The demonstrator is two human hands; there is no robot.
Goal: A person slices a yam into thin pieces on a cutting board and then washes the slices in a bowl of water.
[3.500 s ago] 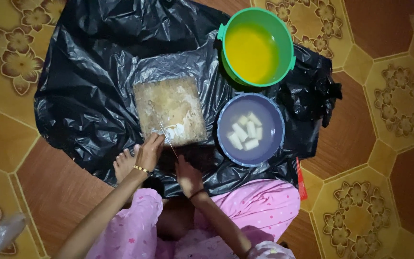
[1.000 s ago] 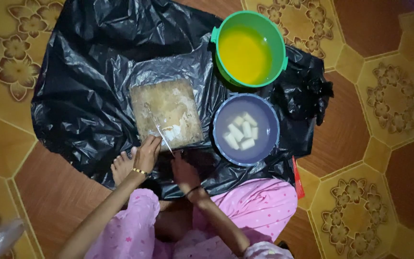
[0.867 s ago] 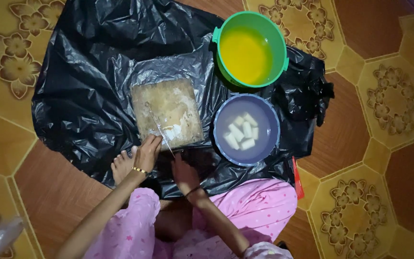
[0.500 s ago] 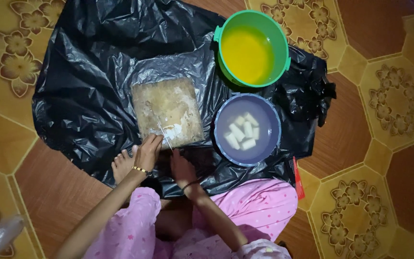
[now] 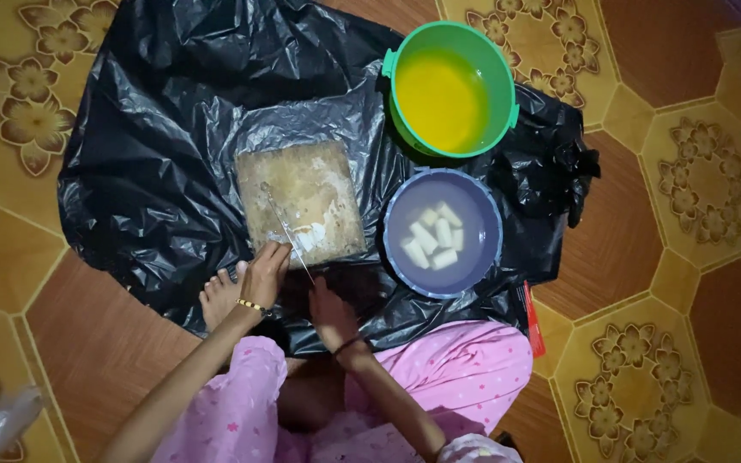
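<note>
Your left hand (image 5: 266, 273) sits at the near edge of the wooden cutting board (image 5: 302, 204), fingers curled tight around the handle of a thin knife (image 5: 289, 240) whose blade runs up toward twelve o'clock across the board's lower middle. Your right hand (image 5: 329, 310) rests on the black plastic sheet (image 5: 156, 154) just below the board at about five o'clock from the knife; its fingers point toward the board, but you cannot tell from here whether they are spread or pinching anything. A pale smear or small white piece lies on the board beside the blade, too small to make out. To work the blade well, I would keep the board flat and pinned, since the sheet under it looks slippery, draw the edge along the board, not toward your bare foot (image 5: 220, 296), which lies just beside your left hand at eight o'clock, and keep the right fingertips clear of the blade's line. The purple bowl (image 5: 405, 257) of water with white pieces stands at three o'clock of the board, the green bowl (image 5: 508, 86) of yellow liquid at one o'clock.
</note>
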